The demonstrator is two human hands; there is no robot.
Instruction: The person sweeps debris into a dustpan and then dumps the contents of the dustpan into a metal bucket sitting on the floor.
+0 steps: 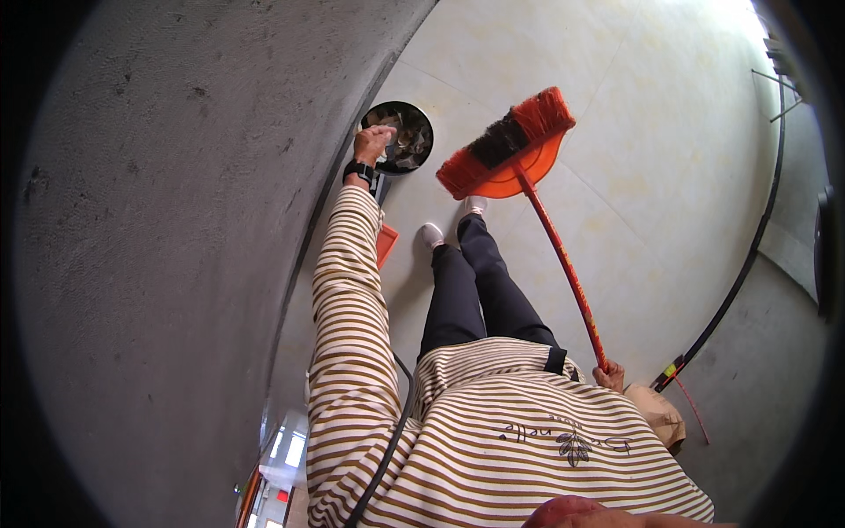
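Note:
My right hand (608,376) grips the red handle of a broom (561,254) beside my hip. Its orange head, with red and black bristles (505,140), points away from me, past my feet. Whether the bristles touch the floor is unclear. My left hand (373,144), with a dark watch (358,171) on the wrist, is stretched out over the near left side of a round black bin (430,142). Crumpled scraps (410,135) lie in the bin. The fingers look bent, but whether they hold anything is hard to see.
A dark grey wall (165,198) rises close on my left. An orange object (387,245), perhaps a dustpan, is partly hidden by my left sleeve. Pale floor tiles (634,132) spread ahead. A brown paper-like object (660,414) shows behind my right side. A dark curved edge (746,270) runs along the right.

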